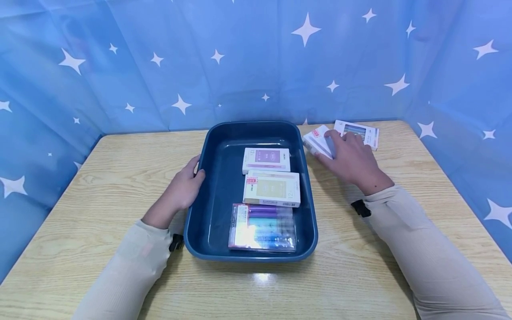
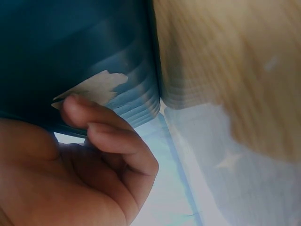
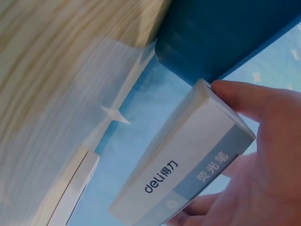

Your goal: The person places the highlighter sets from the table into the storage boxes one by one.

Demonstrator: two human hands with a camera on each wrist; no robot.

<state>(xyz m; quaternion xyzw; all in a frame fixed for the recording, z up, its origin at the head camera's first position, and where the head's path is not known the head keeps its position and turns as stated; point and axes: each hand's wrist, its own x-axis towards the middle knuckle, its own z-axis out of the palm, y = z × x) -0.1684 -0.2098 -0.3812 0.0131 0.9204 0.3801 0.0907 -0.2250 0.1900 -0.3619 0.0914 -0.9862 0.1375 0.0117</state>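
Observation:
My left hand [image 1: 181,189] grips the left rim of a dark blue plastic bin [image 1: 252,257], its thumb over the edge. In the left wrist view, curled fingers [image 2: 120,139] lie by the outer wall, near a torn paper label [image 2: 96,87]. On the right of the bin, my right hand [image 1: 352,159] holds a white and blue-grey highlighter box [image 3: 188,160] marked "deli", thumb at one end and fingers at the far side. The box is tilted, close beside the bin's back right rim. A white windowed box [image 1: 370,135] of pens lies just behind this hand.
Inside the bin lie a white box with a purple panel [image 1: 266,160], a white box with a pale yellow panel [image 1: 272,189], and a clear pack of purple and blue pens [image 1: 262,227]. A star-patterned blue curtain [image 1: 248,58] borders the wooden table [image 1: 120,178].

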